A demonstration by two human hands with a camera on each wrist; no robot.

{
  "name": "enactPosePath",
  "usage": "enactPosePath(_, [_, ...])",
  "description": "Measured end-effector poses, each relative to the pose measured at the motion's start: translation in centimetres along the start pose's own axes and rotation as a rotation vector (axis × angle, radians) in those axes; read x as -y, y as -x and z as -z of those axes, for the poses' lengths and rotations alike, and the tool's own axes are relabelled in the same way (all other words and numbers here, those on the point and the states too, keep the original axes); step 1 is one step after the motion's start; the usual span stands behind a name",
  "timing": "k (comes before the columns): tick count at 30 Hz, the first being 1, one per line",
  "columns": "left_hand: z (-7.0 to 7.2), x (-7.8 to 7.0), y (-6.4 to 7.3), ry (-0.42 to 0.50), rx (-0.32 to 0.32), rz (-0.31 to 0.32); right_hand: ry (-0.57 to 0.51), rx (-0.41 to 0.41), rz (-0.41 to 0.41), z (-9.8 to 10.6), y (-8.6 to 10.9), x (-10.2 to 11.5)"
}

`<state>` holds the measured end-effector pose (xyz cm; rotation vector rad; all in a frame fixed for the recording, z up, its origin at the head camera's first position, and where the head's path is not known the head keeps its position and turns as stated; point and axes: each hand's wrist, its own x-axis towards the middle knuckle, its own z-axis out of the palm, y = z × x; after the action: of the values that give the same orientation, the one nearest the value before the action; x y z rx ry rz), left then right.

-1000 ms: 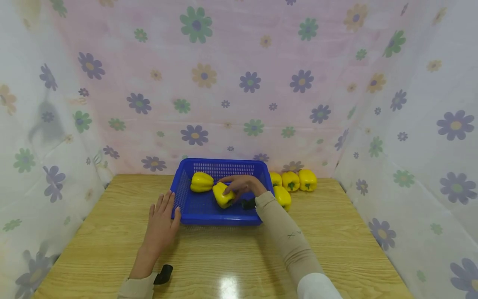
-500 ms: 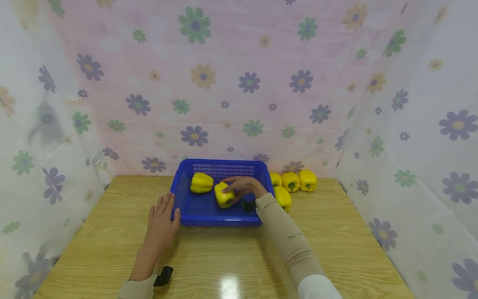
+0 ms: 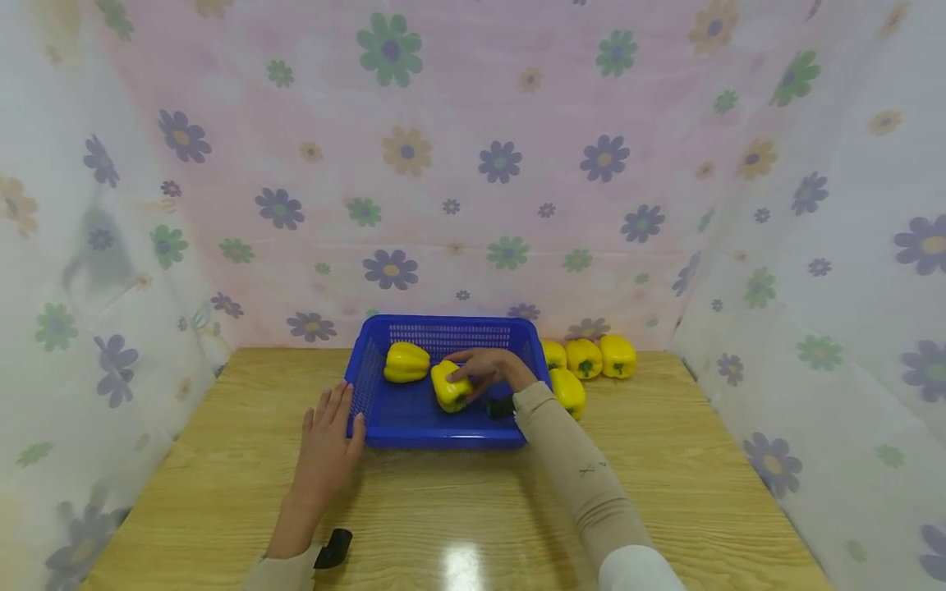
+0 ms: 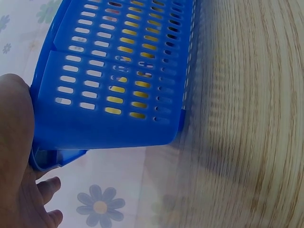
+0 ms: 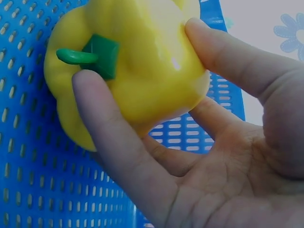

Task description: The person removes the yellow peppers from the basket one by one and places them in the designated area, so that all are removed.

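My right hand (image 3: 484,367) grips a yellow bell pepper (image 3: 451,386) inside the blue basket (image 3: 443,439). In the right wrist view the pepper (image 5: 147,61) has a green stem, with thumb and fingers spread around it. Whether it touches the basket floor I cannot tell. A second yellow bell pepper (image 3: 406,363) lies in the basket, left of the held one. My left hand (image 3: 325,447) rests on the basket's left rim with its fingers extended. The left wrist view shows that hand (image 4: 19,156) at the rim, beside the slotted basket wall (image 4: 104,123).
Several yellow bell peppers (image 3: 584,359) sit on the wooden table (image 3: 414,517) just right of the basket, one of them (image 3: 567,392) nearer the front. A flowered curtain (image 3: 458,164) stands behind the table and along both sides.
The held pepper has shifted slightly right and turned a little in my right hand. My left hand stays at the basket rim. The head view has swung slightly.
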<state>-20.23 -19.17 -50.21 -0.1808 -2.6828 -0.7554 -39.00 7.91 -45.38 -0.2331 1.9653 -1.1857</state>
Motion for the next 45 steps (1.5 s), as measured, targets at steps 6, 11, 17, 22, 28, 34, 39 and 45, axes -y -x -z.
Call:
enactPosePath(6, [-0.3, -0.2, -0.1, -0.003, -0.002, -0.001, 0.020, -0.013, -0.011, 0.2, 0.6, 0.5])
enactPosePath(11, [0.0, -0.4, 0.0, -0.008, 0.010, 0.003, 0.036, -0.031, 0.003, 0.1, 1.2, 0.7])
enactPosePath(17, [0.2, -0.4, -0.1, -0.016, 0.016, 0.001, 0.010, 0.001, 0.040, 0.2, 2.3, 1.2])
enactPosePath(22, [0.5, -0.4, 0.0, -0.050, 0.033, 0.004, -0.020, -0.007, 0.112, 0.4, 4.0, 1.5])
enactPosePath(28, [0.7, -0.5, 0.1, -0.066, 0.046, 0.004, 0.010, -0.029, 0.219, 0.4, 6.4, 1.9])
enactPosePath(34, [0.7, -0.6, 0.1, -0.062, 0.048, 0.007, 0.010, -0.064, 0.298, 0.2, 8.8, 2.1])
enactPosePath(39, [0.7, -0.6, 0.1, -0.060, 0.040, 0.004, -0.041, -0.066, 0.369, 0.0, 10.5, 1.6])
enactPosePath(45, [0.8, -0.3, -0.1, -0.061, 0.032, -0.003, -0.210, -0.100, 0.432, -0.8, 11.5, 0.2])
